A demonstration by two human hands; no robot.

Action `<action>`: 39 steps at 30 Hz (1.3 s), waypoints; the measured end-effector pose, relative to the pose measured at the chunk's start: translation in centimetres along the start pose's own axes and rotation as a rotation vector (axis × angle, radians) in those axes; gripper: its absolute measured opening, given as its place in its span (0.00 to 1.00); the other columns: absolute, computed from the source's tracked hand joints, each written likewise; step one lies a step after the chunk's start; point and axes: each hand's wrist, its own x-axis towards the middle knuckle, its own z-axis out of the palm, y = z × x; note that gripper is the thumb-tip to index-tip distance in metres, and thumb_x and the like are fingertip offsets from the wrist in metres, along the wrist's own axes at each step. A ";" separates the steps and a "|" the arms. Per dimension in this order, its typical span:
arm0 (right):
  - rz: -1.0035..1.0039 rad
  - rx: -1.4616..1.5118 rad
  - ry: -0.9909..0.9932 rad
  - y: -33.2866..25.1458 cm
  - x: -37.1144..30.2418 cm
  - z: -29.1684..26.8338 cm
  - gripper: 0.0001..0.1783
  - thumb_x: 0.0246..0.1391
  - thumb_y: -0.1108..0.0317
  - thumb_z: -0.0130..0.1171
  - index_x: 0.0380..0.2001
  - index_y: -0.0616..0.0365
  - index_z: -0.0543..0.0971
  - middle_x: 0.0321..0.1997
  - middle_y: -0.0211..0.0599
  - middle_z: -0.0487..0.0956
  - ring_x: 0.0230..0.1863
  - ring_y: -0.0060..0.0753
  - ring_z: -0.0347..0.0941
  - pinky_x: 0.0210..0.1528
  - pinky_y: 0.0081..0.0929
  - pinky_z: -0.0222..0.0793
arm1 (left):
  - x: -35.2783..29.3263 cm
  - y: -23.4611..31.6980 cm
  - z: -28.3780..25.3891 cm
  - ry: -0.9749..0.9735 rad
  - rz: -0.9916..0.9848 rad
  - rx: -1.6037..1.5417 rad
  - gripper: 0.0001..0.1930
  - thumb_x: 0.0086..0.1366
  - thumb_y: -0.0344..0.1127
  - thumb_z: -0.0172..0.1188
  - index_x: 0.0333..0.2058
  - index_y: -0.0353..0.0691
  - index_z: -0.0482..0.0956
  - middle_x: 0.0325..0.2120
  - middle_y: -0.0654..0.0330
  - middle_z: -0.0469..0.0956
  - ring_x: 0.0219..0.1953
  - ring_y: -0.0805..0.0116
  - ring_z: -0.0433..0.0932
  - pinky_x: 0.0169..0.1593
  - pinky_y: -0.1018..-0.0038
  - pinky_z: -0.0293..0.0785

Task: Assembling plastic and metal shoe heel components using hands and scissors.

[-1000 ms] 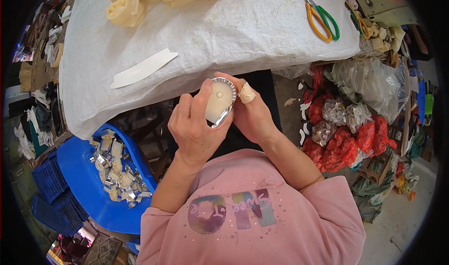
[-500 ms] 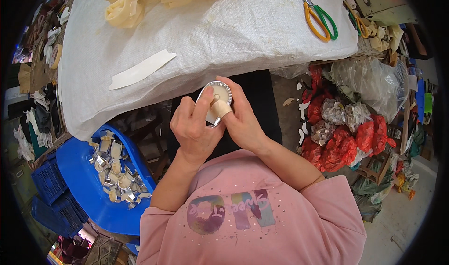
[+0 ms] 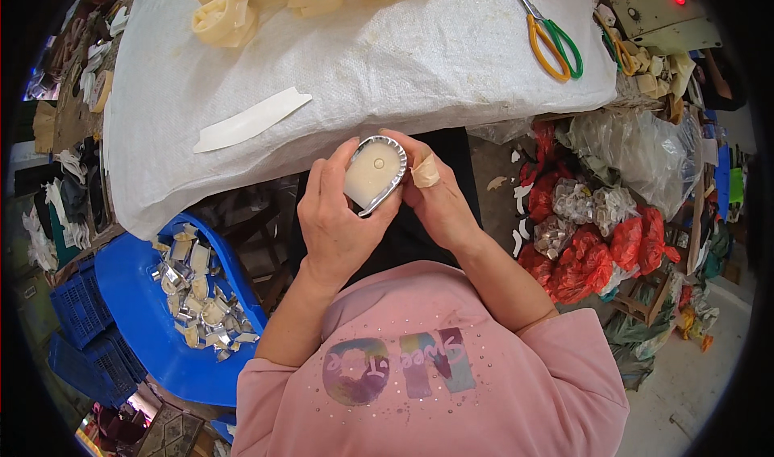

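Above my lap, a cream U-shaped shoe heel (image 3: 373,176) with a round mark near its curved end is held between both hands. Shiny silver material wraps its side and is crimped in small pleats along the curved edge. My left hand (image 3: 339,211) grips it from the left side, fingers bent along the edge. My right hand (image 3: 439,203) holds the curved right side, its thumb wrapped in tan tape. Past the hands, a pale strip (image 3: 254,120) lies on the white woven sheet (image 3: 363,78) covering the table.
Cream rolled bands (image 3: 226,20) sit at the table's far left. Scissors (image 3: 554,46) with yellow and green handles lie far right. On my left, a blue plastic chair (image 3: 133,320) holds several silver-covered pieces (image 3: 201,292). Red plastic bags (image 3: 584,259) are piled on my right.
My right thumb has moved off the heel's face to its right side, and the left fingers have drawn back to the edge. The whole cream face now shows.
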 end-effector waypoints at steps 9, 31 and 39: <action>-0.335 0.149 -0.487 -9.3 -2.4 2.4 0.13 0.50 0.72 0.48 0.39 0.68 0.73 0.38 0.43 0.75 0.40 0.37 0.72 0.45 0.30 0.67 | 0.8 -1.0 -1.7 -0.086 -0.356 -0.488 0.27 0.45 0.29 0.66 0.48 0.37 0.72 0.39 0.59 0.68 0.43 0.68 0.70 0.44 0.75 0.69; -0.539 1.054 -0.583 -10.1 -8.3 9.4 0.20 0.60 0.63 0.46 0.35 0.77 0.74 0.36 0.61 0.73 0.36 0.50 0.74 0.36 0.35 0.72 | 1.4 -1.4 -2.1 -0.300 -0.607 -1.869 0.32 0.63 0.40 0.50 0.64 0.42 0.49 0.48 0.42 0.67 0.47 0.52 0.71 0.52 0.63 0.68; -0.445 1.008 -0.558 -10.4 -7.7 8.5 0.19 0.60 0.63 0.48 0.33 0.75 0.75 0.32 0.58 0.74 0.34 0.47 0.74 0.35 0.34 0.72 | 1.1 -2.2 -1.6 -0.305 -0.674 -1.937 0.25 0.66 0.41 0.47 0.59 0.39 0.59 0.55 0.37 0.60 0.51 0.48 0.66 0.54 0.60 0.65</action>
